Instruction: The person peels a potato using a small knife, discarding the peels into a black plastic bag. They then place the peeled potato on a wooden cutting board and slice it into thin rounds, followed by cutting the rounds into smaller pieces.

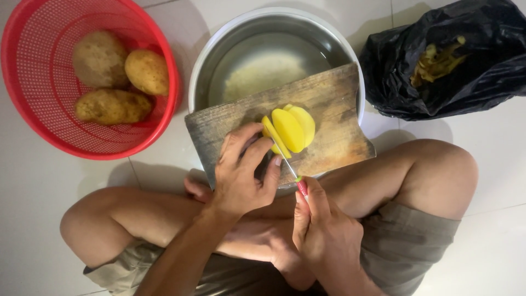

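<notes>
While blade meets potato: slicing on a board that bridges a bowl, person cross-legged on the floor
Left hand (241, 172): fingers curled and pressed down on the near end of the potato (289, 129), tips just beside the blade line
Right hand (323, 233): closed around the red handle of the knife (290, 167), thin blade running up into the cut
Potato: peeled, yellow, on the board (334, 115) near its middle; several slices already fanned out, leaning on each other
Board: wooden, resting across the rim of the steel bowl (219, 60), near edge towards the knees, not on the floor
Bowl: holds water with pale shreds or bits at the bottom; cannot tell what they are
Basket (33, 104): red, to the left, three unpeeled potatoes inside
Bag (493, 66): black, upper right, peelings inside
Risk 1: left fingertips sit very near the edge; a slip on the wet cut face could nick them
Risk 2: board only spans the rim; hard downward pressure off-centre could tip or slide it
Risk 3: leaning slices could topple off the far edge into the water
Risk 4: shrinking stub gives less to grip, so hold weakens
</notes>
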